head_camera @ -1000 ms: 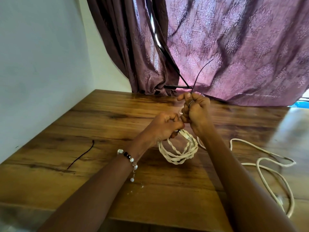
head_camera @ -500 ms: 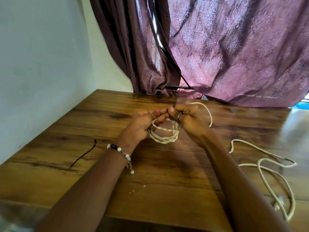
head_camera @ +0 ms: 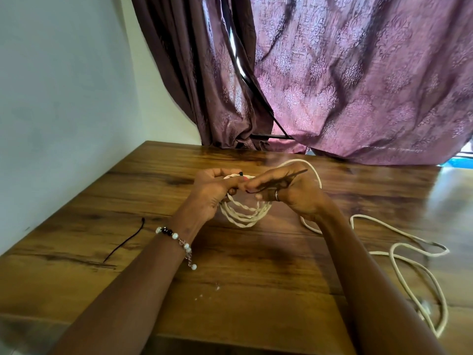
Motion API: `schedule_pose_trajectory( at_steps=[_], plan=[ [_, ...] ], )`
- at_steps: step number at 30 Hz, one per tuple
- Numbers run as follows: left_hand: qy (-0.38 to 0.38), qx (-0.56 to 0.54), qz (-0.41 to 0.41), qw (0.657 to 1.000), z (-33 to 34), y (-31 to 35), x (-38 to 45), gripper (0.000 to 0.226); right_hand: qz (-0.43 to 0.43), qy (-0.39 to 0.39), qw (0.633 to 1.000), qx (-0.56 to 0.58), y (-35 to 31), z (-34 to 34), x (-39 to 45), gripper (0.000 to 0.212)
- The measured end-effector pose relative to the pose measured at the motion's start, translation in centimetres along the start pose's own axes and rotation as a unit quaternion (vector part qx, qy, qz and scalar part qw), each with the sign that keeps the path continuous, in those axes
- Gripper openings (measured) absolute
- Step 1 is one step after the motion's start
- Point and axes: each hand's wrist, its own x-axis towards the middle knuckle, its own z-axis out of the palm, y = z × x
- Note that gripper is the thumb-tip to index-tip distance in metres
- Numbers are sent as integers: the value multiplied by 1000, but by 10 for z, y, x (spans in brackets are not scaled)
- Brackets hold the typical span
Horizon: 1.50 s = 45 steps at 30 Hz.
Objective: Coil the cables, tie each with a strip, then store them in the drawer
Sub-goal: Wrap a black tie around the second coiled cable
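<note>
Step in hand: tying the coiled cream cable [head_camera: 245, 213], held just above the worktop [head_camera: 256, 290] between both hands; left hand [head_camera: 212, 193] grips the coil's upper side; right hand [head_camera: 289, 193] pinches a dark strip [head_camera: 286, 179], motion-blurred; second cable [head_camera: 409, 254] loose at right; spare strip [head_camera: 125, 239] at left; next, by judgement: cinch the strip round the gathered loops.

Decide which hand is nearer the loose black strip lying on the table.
Left. The left hand holds the coil to the right of the strip; the right hand is farther right, beyond the coil.
</note>
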Motion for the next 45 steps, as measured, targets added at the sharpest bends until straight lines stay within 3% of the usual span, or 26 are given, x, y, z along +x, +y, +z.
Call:
schedule_pose_trajectory(
  at_steps=[3, 6, 11, 15, 19, 26, 32, 38, 42, 45],
  plan=[
    [-19, -10, 33, 999, 2, 2, -3, 29, -50, 125, 991, 4, 13, -6, 8, 38],
    [-57, 16, 81, 995, 3, 3, -6, 29, 41, 207, 977, 39, 32, -12, 14, 27],
    [-93, 162, 191, 964, 1, -2, -3, 30, 203, 128, 948, 209, 31, 6, 11, 28],
    [-110, 293, 316, 896, 3, -7, -1, 28, 252, 87, 915, 302, 25, 0, 8, 32],
    [-117, 366, 414, 825, 11, -5, -4, 31, 249, 85, 911, 318, 24, -4, -2, 23],
    [-108, 386, 500, 768, 12, -9, -7, 38, 248, 6, 905, 345, 23, -7, -7, 21],
    [-101, 349, 504, 783, 15, -7, -8, 34, 196, 54, 953, 226, 28, -9, -4, 15],
    [-188, 255, 357, 879, 9, -3, -9, 19, 130, 128, 965, 191, 39, -18, 1, 16],
    [-216, 269, 297, 891, 4, -5, -8, 20, 125, 205, 952, 192, 38, -26, 3, 12],
    [-207, 277, 276, 897, 4, -7, -8, 22, 119, 239, 958, 103, 35, -32, 3, 12]
  ],
)
